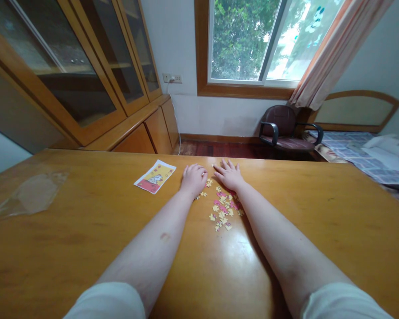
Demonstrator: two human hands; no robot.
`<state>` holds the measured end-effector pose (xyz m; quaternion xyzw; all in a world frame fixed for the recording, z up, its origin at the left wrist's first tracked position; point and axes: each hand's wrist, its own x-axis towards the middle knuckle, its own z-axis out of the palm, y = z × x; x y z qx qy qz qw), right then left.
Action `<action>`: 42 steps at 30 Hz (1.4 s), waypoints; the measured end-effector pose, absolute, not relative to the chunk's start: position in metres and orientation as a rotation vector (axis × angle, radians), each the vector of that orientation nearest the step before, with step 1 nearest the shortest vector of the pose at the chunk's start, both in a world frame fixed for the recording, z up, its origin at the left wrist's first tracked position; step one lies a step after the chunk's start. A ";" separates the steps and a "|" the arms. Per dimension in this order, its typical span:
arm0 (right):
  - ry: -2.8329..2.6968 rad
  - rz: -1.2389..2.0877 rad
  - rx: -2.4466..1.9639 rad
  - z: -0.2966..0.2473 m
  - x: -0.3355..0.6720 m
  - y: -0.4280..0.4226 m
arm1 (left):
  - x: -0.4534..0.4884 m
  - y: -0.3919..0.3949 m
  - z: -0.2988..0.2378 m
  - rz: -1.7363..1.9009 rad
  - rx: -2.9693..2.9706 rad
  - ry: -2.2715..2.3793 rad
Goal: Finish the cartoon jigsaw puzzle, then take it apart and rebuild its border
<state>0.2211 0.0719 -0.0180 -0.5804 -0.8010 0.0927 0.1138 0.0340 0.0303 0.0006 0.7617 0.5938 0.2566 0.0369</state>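
Both my arms reach across a wooden table (86,230). My left hand (193,177) rests near the far edge with its fingers curled under; whether it holds anything is hidden. My right hand (228,173) lies flat beside it, fingers stretched out and apart, touching the tabletop. Several small yellow and pink puzzle pieces (222,208) are scattered between my forearms, just behind both hands. A picture card (155,176) in yellow and red lies to the left of my left hand.
A clear plastic bag (29,195) lies on the table's left side. Beyond the table stand a wooden glass-door cabinet (96,75), a dark office chair (286,128) under a window (266,40), and a bed (369,155) at right.
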 end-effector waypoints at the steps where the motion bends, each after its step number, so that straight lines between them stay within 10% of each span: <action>1: -2.330 0.287 -1.698 -0.018 0.222 0.073 | 0.034 0.031 0.000 0.789 2.336 1.821; 18: -2.323 0.030 -1.631 -0.007 0.225 0.064 | 0.009 0.018 0.024 2.006 1.606 1.605; 23: -2.309 0.604 -1.510 -0.004 0.239 0.061 | 0.001 -0.014 0.102 2.187 1.626 1.224; 27: -2.312 0.914 -1.467 -0.003 0.247 0.061 | -0.014 -0.031 0.102 1.443 2.011 1.366; 32: -2.436 0.431 -1.247 0.001 0.230 0.059 | -0.028 -0.039 0.023 0.412 2.232 1.793; 42: -2.474 0.303 -1.251 -0.010 0.212 0.055 | -0.002 0.018 -0.001 0.019 2.367 1.739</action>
